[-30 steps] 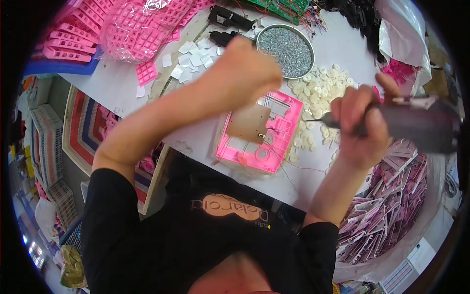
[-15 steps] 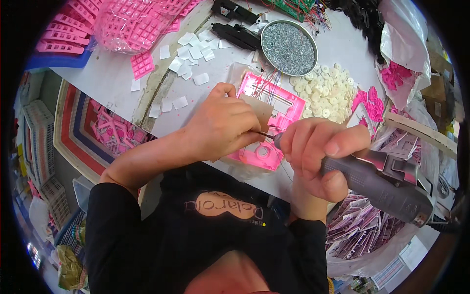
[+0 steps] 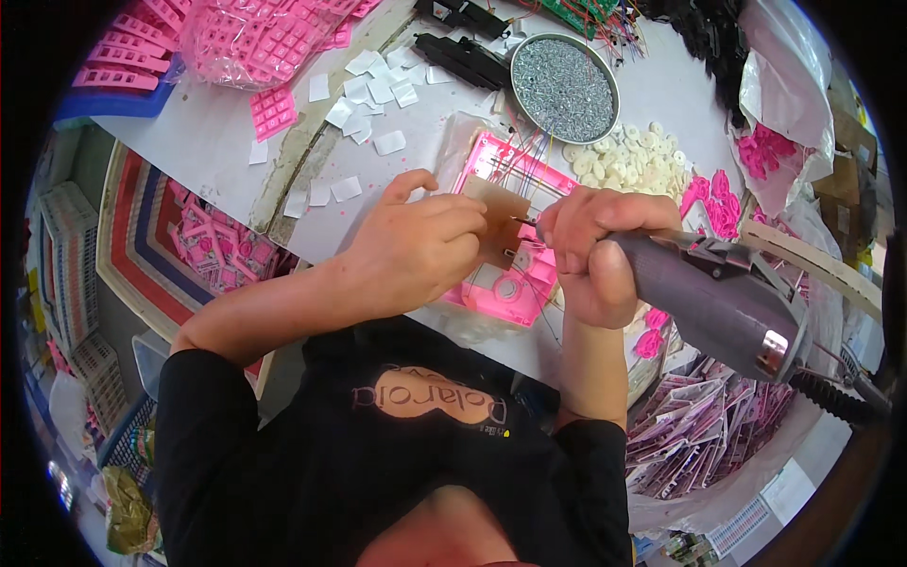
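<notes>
A pink plastic casing with thin wires lies on the table in front of me, and a brown board rests in it. My left hand is at the board's left edge, its fingers curled and closed against it, the index finger lifted. My right hand grips a dark grey electric screwdriver, held tilted. The screwdriver's thin bit points left, its tip over the board's right side. Whether the tip touches a screw is too small to tell.
Beyond the casing stands a round dish full of small silver screws, beside white plastic discs. White paper squares, black plastic parts and bagged pink keypads lie further left. A sack of pink-edged parts stands at right.
My left hand has drawn back left from the bit, showing more of the brown board. The screwdriver has moved up and left, its tip now over the board's right side.
</notes>
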The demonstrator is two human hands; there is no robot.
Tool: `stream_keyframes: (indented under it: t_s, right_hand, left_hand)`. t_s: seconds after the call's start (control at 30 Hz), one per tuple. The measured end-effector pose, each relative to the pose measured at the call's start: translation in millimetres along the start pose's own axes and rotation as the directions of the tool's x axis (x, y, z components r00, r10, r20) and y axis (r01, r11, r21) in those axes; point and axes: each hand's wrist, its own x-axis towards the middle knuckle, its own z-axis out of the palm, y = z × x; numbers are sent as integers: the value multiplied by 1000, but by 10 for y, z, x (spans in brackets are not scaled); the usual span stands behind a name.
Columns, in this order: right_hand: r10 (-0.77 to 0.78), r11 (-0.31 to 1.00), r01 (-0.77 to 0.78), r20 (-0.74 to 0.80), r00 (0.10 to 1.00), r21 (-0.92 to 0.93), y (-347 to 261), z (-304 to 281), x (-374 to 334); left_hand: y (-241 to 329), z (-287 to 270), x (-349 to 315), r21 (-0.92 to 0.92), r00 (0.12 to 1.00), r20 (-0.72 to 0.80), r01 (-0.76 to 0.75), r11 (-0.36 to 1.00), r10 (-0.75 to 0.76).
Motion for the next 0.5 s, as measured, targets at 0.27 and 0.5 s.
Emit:
stream_keyframes:
  t_s: [0.27, 0.5]
  right_hand:
    - [-16, 989, 26, 69, 997, -147, 126, 56, -39]
    - [-33, 981, 4, 143, 989, 193, -183, 9, 124]
  left_hand:
    - [59, 43, -7, -41, 994, -33, 101, 994, -102]
    - [58, 18, -8, -107, 987, -60, 142, 984, -149]
